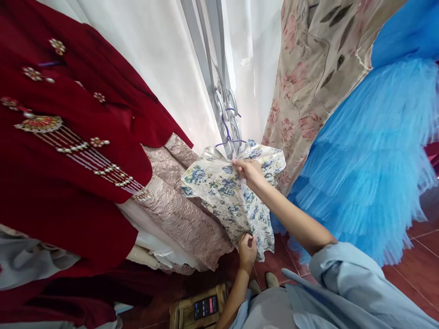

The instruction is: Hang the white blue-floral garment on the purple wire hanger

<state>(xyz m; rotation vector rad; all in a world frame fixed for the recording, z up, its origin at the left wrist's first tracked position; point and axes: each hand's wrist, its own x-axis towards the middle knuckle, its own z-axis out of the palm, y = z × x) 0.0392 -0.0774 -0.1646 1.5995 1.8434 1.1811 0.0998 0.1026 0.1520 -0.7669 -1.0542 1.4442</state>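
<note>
Hanging already, the floral blouse (223, 189) seems only partly straightened, right hand (251, 172) pinching it high, left hand (247, 254) low.

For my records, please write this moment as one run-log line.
Right hand: pinches floral shirt near neckline; Left hand: pinches shirt front near hem; Purple hanger: in shirt's neckline; Phone: on wooden surface

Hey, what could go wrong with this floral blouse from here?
The blouse might slip off the purple hanger if tugged down, since the hanger appears to carry it by the shoulders. Its thin-looking cloth could crease or strain where the right hand pinches near the neckline and the left hand near the hem. The phone on the wooden stand could get knocked by the nearby left arm.
</note>
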